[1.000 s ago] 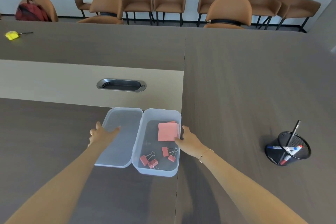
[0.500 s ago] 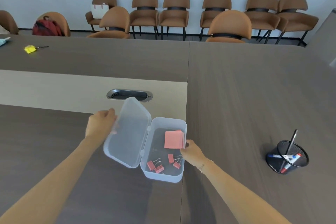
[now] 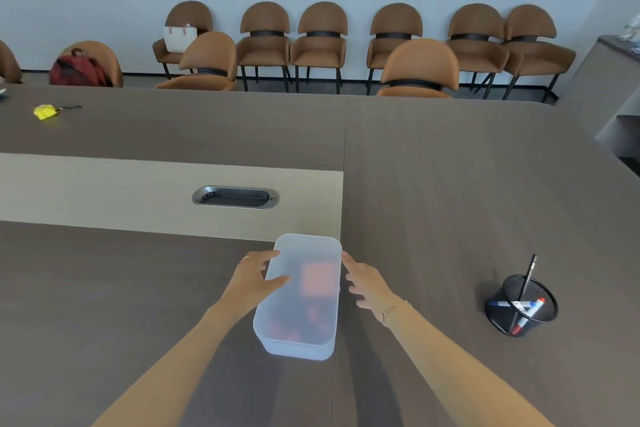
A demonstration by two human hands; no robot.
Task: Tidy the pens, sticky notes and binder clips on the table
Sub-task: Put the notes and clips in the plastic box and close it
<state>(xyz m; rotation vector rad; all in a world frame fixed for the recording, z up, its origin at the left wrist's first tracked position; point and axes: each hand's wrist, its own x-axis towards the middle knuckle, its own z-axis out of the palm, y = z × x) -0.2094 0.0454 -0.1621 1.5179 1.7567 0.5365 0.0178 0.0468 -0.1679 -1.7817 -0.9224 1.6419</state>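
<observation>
A translucent plastic box [image 3: 304,253] lies on the dark table with its lid down over it. Through the lid a pink sticky-note pad [image 3: 319,277] and red binder clips [image 3: 294,331] show as blurred shapes. My left hand [image 3: 254,279] rests on the lid's left side, thumb on top. My right hand [image 3: 365,282] sits at the box's right edge, fingers spread, fingertips touching or just off the side. A black mesh pen cup [image 3: 523,308] with several pens stands to the right.
A metal cable grommet [image 3: 236,198] is set in the light strip behind the box. A yellow item [image 3: 45,112] lies far left on the table. Brown chairs [image 3: 417,69] line the far edge and the wall.
My left hand swung the lid from lying open flat, up and over, down onto the box. My right hand stayed at the box's right side. The view shifted back.
</observation>
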